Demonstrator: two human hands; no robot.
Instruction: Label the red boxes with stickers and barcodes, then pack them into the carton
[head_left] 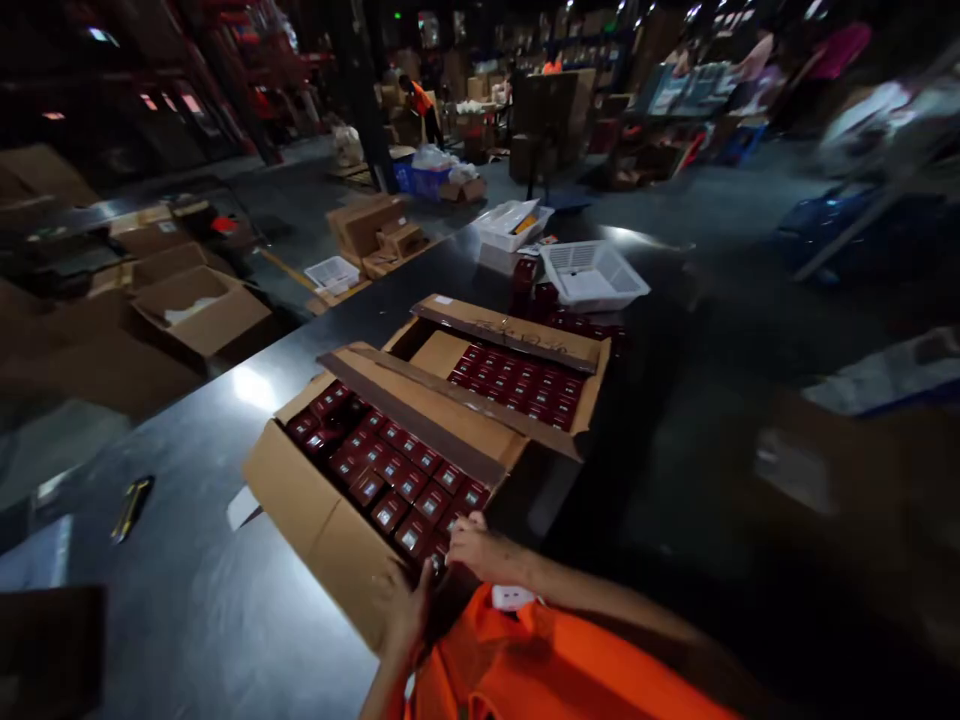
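Note:
A cardboard carton [322, 500] with raised flaps stands on the metal table, packed with small dark red boxes [390, 467]. At its near corner, my left hand [403, 605] rests against the flap and edge, thumb and fingers apart. My right hand [480, 550] is at the same corner, fingers curled over the carton's edge beside the nearest red boxes. What lies under those fingers is hidden. A second open carton [592, 385] touches the first on its far side and holds more rows of dark red boxes.
A yellow-and-black box cutter [133, 508] lies on the metal table [202, 560] at left. White plastic baskets [596, 275] and loose red boxes are at the table's far end. Open cardboard boxes [202, 315] stand beyond the left edge. People work in the background.

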